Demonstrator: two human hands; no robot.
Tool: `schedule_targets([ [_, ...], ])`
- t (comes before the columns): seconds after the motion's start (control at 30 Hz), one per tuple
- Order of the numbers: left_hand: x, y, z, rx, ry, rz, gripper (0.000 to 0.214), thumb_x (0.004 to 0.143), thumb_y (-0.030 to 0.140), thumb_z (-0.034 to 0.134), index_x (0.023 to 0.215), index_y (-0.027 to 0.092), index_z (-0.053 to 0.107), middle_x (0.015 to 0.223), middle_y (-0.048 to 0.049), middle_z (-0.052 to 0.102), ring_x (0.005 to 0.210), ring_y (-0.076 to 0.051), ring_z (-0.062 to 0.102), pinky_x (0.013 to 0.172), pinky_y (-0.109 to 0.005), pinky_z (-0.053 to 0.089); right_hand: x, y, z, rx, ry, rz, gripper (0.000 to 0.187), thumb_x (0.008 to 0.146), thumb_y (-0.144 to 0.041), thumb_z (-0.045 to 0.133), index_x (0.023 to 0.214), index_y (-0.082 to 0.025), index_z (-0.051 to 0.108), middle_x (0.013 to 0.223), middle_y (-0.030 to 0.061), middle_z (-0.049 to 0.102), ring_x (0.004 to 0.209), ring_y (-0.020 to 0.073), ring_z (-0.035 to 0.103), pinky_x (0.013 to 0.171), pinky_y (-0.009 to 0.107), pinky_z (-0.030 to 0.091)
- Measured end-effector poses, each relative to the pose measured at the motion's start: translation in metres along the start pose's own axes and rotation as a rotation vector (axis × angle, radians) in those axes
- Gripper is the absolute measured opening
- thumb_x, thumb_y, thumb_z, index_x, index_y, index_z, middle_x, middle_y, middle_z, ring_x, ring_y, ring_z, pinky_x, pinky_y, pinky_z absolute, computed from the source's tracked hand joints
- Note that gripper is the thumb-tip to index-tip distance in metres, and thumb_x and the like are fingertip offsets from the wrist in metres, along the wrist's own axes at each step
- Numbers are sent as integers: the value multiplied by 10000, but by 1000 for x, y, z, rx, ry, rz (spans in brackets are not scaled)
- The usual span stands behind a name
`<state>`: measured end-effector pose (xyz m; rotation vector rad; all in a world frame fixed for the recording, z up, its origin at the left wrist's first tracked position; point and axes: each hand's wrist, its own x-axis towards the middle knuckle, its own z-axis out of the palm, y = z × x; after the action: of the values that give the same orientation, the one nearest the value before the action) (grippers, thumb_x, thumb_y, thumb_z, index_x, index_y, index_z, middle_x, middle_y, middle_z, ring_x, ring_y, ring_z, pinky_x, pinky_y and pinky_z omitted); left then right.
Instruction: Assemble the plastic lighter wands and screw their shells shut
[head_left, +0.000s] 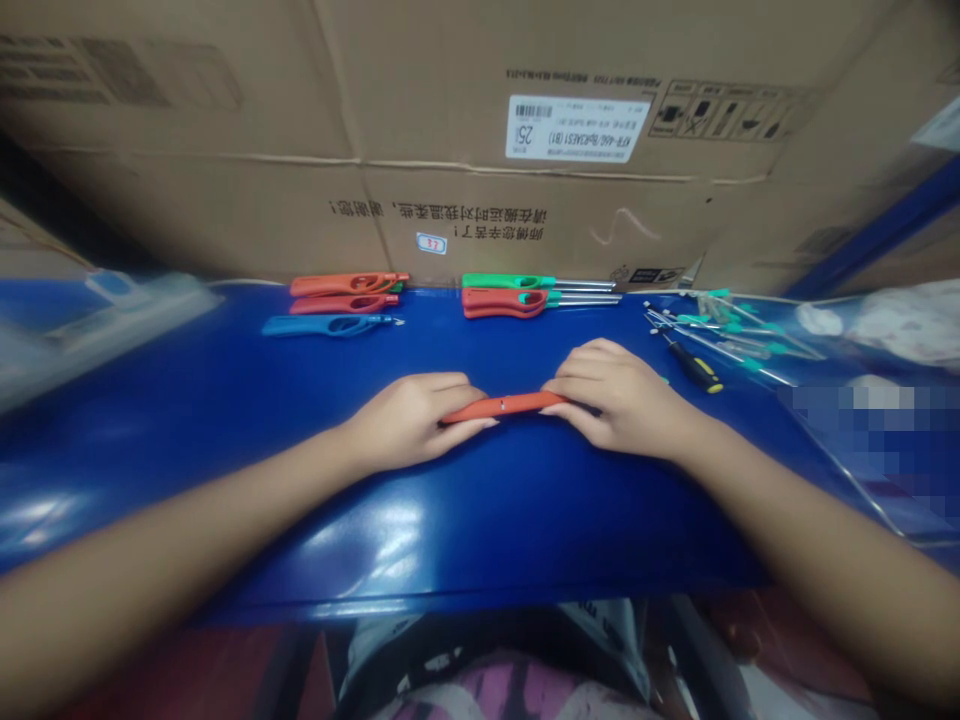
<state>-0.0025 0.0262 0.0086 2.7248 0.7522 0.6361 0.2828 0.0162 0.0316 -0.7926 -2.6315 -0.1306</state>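
Both my hands rest on the blue table (480, 500) and hold one long orange plastic lighter body (504, 405) between them. My left hand (409, 420) is closed around its left end, fingers curled over the top. My right hand (622, 400) is closed around its right end, which is hidden under the fingers. The orange piece lies level, just above or on the table top.
Behind the hands lie orange and blue lighter bodies (341, 300) at left and green and orange ones with metal tubes (525, 293) at centre. Metal rods with green tips (727, 330) and a black-and-yellow screwdriver (696, 366) lie at right. Cardboard boxes (480, 140) wall the back.
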Motion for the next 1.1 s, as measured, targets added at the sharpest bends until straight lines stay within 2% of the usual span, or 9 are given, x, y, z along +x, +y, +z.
schedule_targets([
  [0.17, 1, -6, -1, -20, 63, 12, 294, 1016, 377, 520, 1100, 146, 681, 897, -68, 673, 795, -157, 626, 747, -249, 489, -2, 6, -2, -3, 8, 42, 266, 990, -339, 541, 973, -144, 722, 870, 96, 714, 820, 221, 620, 815, 380, 435],
  [0.3, 3, 1, -2, -62, 91, -7, 281, 1008, 361, 523, 970, 133, 683, 825, -59, 658, 732, -149, 603, 695, -248, 475, -2, 8, -1, 25, -6, 68, 260, 994, -358, 543, 1056, -163, 704, 960, 97, 728, 888, 225, 638, 844, 380, 436],
  [0.43, 8, 18, 4, -462, 75, -346, 365, 1017, 425, 480, 880, 138, 658, 679, -12, 632, 565, -113, 570, 548, -220, 455, -2, 6, 2, 14, -23, 50, 409, 962, -436, 597, 1272, -170, 628, 1118, 127, 719, 1010, 256, 642, 888, 402, 440],
  [0.53, 9, 30, 10, -808, 32, -512, 416, 1055, 432, 364, 1211, 118, 587, 613, 21, 608, 467, -111, 543, 472, -219, 462, -2, 4, 6, -4, -34, -16, 356, 991, -361, 554, 1266, -150, 636, 1085, 125, 732, 973, 247, 652, 886, 404, 442],
  [0.6, 8, 33, 11, -745, 35, -452, 418, 1052, 430, 380, 1275, 140, 581, 703, -4, 664, 540, -120, 599, 534, -231, 506, -1, 3, 7, 13, -31, -50, 308, 1002, -312, 523, 1214, -135, 660, 1026, 119, 744, 926, 233, 663, 867, 398, 443],
  [0.7, 3, 30, 9, -430, 50, -204, 400, 962, 433, 593, 1275, 185, 619, 1030, -66, 733, 868, -177, 693, 797, -290, 562, -2, 2, 8, 57, -41, -54, 276, 1001, -314, 521, 1135, -139, 687, 945, 101, 751, 849, 212, 673, 828, 387, 441],
  [0.77, 0, 26, 8, -310, 54, -78, 421, 927, 403, 660, 1286, 186, 621, 1140, -83, 718, 990, -197, 681, 906, -306, 541, -2, 1, 7, 75, -43, -48, 267, 1001, -336, 531, 1090, -148, 698, 914, 88, 754, 803, 197, 673, 814, 377, 440],
  [0.93, -3, 17, 10, -243, 31, 19, 312, 982, 301, 598, 1255, 165, 664, 987, -75, 721, 836, -153, 666, 782, -251, 530, 0, -5, 7, 132, -31, -61, 303, 988, -398, 571, 1123, -155, 692, 978, 89, 755, 880, 206, 682, 815, 358, 458],
  [1.1, -4, 15, 10, -250, 4, 53, 345, 989, 292, 586, 1310, 178, 640, 965, -67, 710, 819, -147, 662, 769, -246, 530, 0, -15, 12, 238, 5, -61, 229, 992, -274, 538, 1122, -161, 688, 1044, 102, 739, 944, 209, 667, 819, 348, 492],
])
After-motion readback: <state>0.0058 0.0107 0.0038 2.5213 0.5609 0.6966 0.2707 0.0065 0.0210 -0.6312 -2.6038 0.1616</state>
